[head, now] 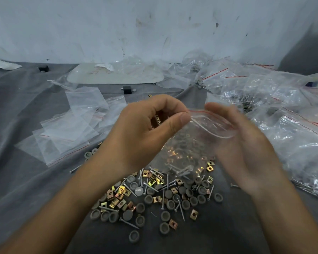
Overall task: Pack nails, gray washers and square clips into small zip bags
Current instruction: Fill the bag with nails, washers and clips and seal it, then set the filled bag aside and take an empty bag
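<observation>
The left hand [147,132] pinches one corner of the small zip bag [200,136] at its red-lined mouth between thumb and forefinger. The blurred right hand [246,147] lies along the bag's other side; whether it grips, I cannot tell. The bag hangs between both hands. Beneath them lie loose nails [181,209], gray washers [164,216] and square clips [117,196]. Empty bags [72,132] lie outside the left hand.

There is one left hand [145,132], one right hand [246,149], one zip bag [209,123] between them, and near lie roughly thirty gray washers [164,228], some two dozen square clips [193,214] and about twenty nails [181,209].
</observation>
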The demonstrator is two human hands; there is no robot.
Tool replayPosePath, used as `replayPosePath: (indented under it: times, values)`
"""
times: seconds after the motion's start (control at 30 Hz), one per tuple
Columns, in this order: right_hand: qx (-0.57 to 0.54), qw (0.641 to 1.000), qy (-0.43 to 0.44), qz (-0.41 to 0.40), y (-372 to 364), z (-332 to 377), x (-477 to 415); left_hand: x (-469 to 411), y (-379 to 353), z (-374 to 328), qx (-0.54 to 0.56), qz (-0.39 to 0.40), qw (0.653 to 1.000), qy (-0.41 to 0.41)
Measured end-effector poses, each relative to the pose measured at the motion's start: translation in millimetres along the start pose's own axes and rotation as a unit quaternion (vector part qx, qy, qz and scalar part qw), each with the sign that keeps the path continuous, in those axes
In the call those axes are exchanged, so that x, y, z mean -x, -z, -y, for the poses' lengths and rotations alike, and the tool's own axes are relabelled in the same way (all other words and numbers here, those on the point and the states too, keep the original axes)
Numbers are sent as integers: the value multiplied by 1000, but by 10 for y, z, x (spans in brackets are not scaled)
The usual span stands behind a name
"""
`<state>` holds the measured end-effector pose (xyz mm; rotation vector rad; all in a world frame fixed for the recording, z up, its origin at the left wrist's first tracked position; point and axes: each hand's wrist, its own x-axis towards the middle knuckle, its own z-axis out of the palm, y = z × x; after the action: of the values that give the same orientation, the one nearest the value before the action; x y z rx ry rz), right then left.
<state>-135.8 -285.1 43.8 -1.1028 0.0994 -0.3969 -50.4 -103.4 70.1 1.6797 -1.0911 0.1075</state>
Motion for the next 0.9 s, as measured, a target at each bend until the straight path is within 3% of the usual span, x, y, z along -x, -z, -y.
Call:
replayPosePath:
  times: [0.1, 0.17, 0.23, 0.5, 0.9]
  values:
    - [169, 979, 117, 11, -33, 123, 68, 6, -16, -19, -81, 9, 996, -25]
    - [352, 916, 185, 48, -98, 169, 131, 16, -44, -33, -111, 21, 993, -27]
    - [463, 855, 230, 47, -144, 169, 159, 24, -61, -44, -118, 30, 992, -26]
    - [509, 812, 284, 13, -243, 177, 222, 27, -64, -55, -85, 45, 995, -22]
    - [492, 814, 307, -47, -138, 316, 228, 9, 98, -85, -56, 15, 998, -29]
